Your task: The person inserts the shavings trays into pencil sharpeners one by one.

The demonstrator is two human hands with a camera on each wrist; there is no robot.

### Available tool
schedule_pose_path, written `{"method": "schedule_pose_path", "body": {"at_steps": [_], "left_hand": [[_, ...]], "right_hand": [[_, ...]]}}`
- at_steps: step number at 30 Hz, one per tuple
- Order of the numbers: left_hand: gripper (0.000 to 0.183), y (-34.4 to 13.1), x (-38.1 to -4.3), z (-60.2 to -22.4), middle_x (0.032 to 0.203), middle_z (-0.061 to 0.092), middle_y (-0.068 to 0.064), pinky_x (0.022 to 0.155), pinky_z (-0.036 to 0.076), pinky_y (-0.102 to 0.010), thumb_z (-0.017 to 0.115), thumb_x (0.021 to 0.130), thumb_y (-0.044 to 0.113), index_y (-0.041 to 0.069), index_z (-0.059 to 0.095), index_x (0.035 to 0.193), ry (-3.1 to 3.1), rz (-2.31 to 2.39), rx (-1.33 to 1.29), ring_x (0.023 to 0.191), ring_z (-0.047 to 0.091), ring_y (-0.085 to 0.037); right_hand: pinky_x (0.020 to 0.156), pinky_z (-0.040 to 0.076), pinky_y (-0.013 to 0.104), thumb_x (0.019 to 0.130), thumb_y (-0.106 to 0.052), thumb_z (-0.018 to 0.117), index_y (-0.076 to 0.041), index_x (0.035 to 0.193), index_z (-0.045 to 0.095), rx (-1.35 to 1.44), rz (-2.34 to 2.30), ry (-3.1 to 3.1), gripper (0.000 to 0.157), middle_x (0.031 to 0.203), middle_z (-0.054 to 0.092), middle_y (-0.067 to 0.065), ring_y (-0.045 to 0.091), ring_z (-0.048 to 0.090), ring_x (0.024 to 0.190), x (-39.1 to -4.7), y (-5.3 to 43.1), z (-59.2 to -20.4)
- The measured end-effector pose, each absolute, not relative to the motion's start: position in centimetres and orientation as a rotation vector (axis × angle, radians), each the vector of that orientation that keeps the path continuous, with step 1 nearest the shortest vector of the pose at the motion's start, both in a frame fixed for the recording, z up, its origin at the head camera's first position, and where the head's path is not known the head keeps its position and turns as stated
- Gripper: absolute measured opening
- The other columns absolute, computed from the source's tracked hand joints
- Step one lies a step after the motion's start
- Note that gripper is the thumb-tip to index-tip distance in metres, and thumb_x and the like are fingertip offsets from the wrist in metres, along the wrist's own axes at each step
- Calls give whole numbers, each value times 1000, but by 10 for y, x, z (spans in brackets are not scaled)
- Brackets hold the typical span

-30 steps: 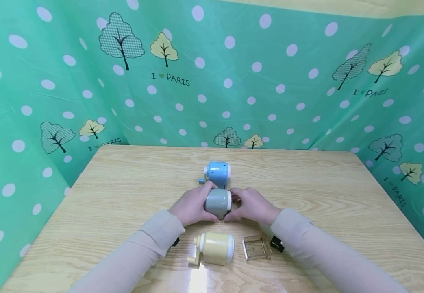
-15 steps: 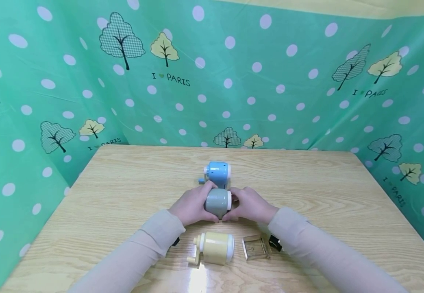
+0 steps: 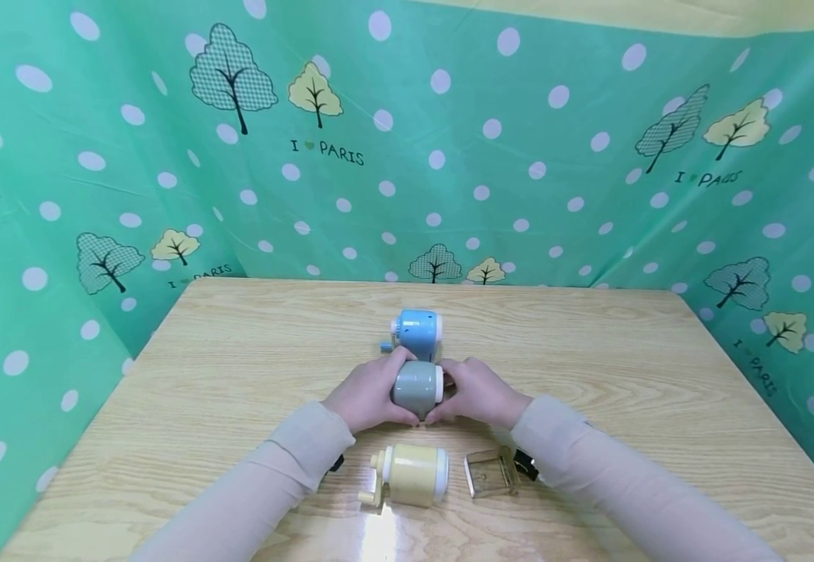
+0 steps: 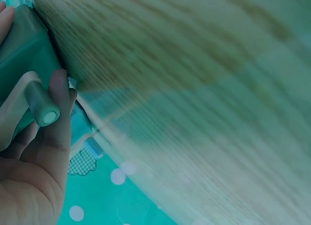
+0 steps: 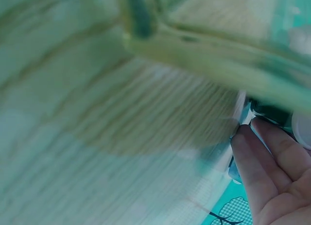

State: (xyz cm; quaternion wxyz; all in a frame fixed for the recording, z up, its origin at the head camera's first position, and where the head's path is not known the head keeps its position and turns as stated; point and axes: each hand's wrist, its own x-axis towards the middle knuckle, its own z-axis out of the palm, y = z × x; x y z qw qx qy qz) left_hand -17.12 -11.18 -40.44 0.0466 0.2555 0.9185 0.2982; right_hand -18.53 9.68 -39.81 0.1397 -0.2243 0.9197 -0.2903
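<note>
One pale wooden table [image 3: 589, 343] (grey sharpener [image 3: 416, 388] midway across) fronts dotted green cloth [image 3: 449, 183].

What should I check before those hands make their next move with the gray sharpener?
1. Left hand gripping the gray sharpener: ok.
2. Right hand beside the gray sharpener's white end: ok.
3. Right hand's grip firm: cannot tell.
4. Gray sharpener flat on the table: cannot tell; hands partly hide it.
5. Yellow sharpener clear of both hands: ok.
6. Clear tray fitted into a sharpener: not ok; it lies beside the yellow one.
</note>
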Motion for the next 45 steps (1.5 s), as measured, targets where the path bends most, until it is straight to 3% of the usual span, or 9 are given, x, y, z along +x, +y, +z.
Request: {"method": "schedule_pose_path", "body": {"at_steps": [18, 24, 28, 32, 35, 40, 45], "left_hand": [[81, -113, -169, -406, 124, 61, -4, 92, 51, -40, 90, 69, 36, 20, 42, 133, 2781, 924, 756, 104, 61, -20], [112, -114, -169, -404, 131, 58, -16, 93, 52, -44, 90, 69, 39, 22, 18, 154, 2772, 912, 728, 109, 62, -28], [121, -114, -168, -402, 131, 57, -18, 92, 52, -44, 89, 69, 43, 22, 9, 157, 2775, 910, 706, 107, 62, -29], [119, -116, -168, -397, 134, 55, -16, 91, 53, -44, 89, 68, 45, 22, 12, 156, 2793, 903, 701, 106, 63, -28], [116, -117, -167, -393, 139, 53, -15, 96, 52, -46, 88, 68, 48, 23, 17, 156, 2829, 874, 711, 114, 61, -30], [112, -120, -164, -387, 152, 43, -11, 107, 44, -50, 86, 69, 53, 19, 23, 156, 2892, 802, 775, 136, 47, -30], [104, -122, -160, -381, 153, 42, -8, 109, 43, -49, 81, 72, 58, 18, 30, 153, 2941, 762, 834, 138, 43, -28]], "right_hand": [[95, 54, 38, 66, -34, 91, -9, 122, 62, -619, -834, 2633, 68, 115, 72, 8, 21, 68, 107, -186, 96, -398], [93, 54, 38, 67, -33, 90, -6, 126, 59, -670, -874, 2577, 72, 118, 70, 11, 23, 67, 108, -187, 98, -396], [101, 50, 43, 69, -33, 89, -5, 133, 55, -647, -909, 2545, 78, 125, 67, 13, 27, 64, 116, -184, 101, -392], [108, 44, 47, 69, -35, 88, -4, 139, 50, -614, -948, 2537, 86, 134, 62, 15, 30, 59, 124, -181, 108, -389], [109, 43, 50, 71, -37, 87, -2, 142, 48, -605, -973, 2542, 88, 139, 58, 16, 33, 57, 127, -178, 114, -386], [105, 46, 50, 75, -36, 84, 0, 142, 47, -611, -1030, 2544, 85, 142, 55, 17, 36, 57, 127, -174, 123, -382], [105, 46, 49, 79, -37, 81, -1, 142, 47, -628, -1047, 2564, 81, 141, 57, 16, 36, 57, 126, -168, 128, -377]]}}
